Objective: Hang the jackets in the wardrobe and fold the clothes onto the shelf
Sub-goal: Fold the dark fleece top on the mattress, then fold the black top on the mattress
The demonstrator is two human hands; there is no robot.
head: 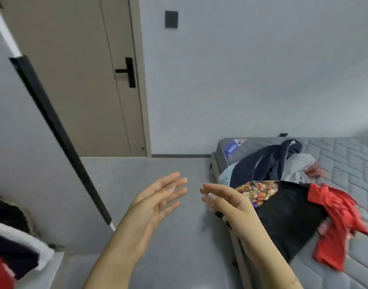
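A heap of clothes lies on the grey mattress (345,163) at the right: a dark navy jacket (260,163), a pale grey garment (295,170), a black garment (287,222) with a colourful patterned part (258,190), and a red garment (337,222). My left hand (158,197) and my right hand (224,199) are raised over the floor in the middle, fingers straight, holding nothing. The right hand is just left of the heap, apart from it. Folded clothes (14,247) in black, white and red sit at the lower left.
The white wardrobe door (22,163) with a long black handle strip (60,130) stands open at the left. A beige room door (74,80) with a black lever is behind it. Grey floor (158,257) lies between wardrobe and bed.
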